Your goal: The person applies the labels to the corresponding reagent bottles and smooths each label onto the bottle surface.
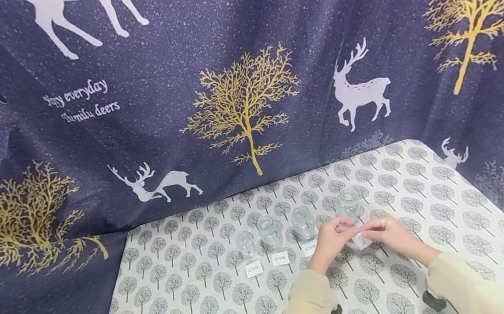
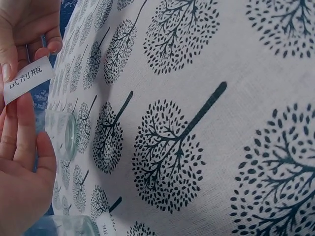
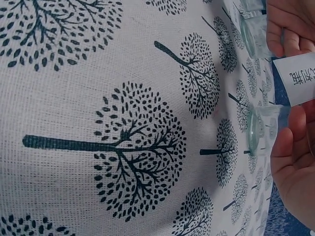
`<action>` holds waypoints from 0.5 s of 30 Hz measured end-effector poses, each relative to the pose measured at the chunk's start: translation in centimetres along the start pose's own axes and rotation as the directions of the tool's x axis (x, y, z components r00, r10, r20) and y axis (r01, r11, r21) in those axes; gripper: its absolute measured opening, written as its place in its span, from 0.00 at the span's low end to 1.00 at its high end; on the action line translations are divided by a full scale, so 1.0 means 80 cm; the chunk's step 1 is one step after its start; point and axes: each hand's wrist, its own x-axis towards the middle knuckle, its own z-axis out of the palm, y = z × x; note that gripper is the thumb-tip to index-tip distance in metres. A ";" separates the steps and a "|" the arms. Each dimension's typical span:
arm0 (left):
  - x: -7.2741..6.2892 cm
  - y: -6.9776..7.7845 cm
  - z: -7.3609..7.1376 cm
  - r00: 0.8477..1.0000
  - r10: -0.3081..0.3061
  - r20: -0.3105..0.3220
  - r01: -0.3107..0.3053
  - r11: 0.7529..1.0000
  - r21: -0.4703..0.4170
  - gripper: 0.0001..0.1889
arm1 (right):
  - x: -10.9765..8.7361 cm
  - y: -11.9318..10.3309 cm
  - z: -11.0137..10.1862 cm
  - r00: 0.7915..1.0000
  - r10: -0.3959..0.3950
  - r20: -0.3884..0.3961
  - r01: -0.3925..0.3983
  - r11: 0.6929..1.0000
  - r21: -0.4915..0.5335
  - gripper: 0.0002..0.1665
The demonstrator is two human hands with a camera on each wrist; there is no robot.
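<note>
White paper, a small rectangle: the printed label (image 1: 361, 240) is held just on the near side of the rightmost jar (image 1: 350, 201), pinched between the fingertips of the left hand (image 1: 330, 241) and right hand (image 1: 391, 233). That jar is clear, rounded glass, its lower part screened by the fingers. To its left stand three glass jars (image 1: 270, 233), with paper cards (image 1: 280, 258) before them on the woven, tree-patterned cloth (image 1: 197, 305). In the left wrist view, the label's long axis slants up rightward.
</note>
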 end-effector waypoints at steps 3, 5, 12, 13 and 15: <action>0.000 -0.001 0.000 1.000 -0.011 0.025 0.012 0.999 -0.042 0.15 | 0.000 0.001 0.001 1.000 -0.024 -0.006 0.024 0.999 -0.026 0.13; -0.001 -0.001 -0.001 0.999 -0.017 0.043 0.021 0.997 -0.077 0.14 | -0.001 0.000 0.001 0.998 -0.056 -0.006 0.055 0.998 -0.040 0.12; -0.005 0.000 -0.002 0.994 -0.045 0.099 0.059 0.988 -0.141 0.16 | -0.003 -0.002 0.002 0.994 -0.109 0.011 0.109 0.993 -0.034 0.12; -0.005 0.000 -0.002 0.994 -0.043 0.102 0.057 0.989 -0.139 0.16 | -0.003 -0.002 0.002 0.994 -0.111 0.009 0.112 0.993 -0.031 0.12; -0.004 0.000 -0.001 0.994 -0.040 0.100 0.052 0.991 -0.126 0.16 | -0.004 -0.002 0.002 0.994 -0.112 0.013 0.113 0.993 -0.026 0.12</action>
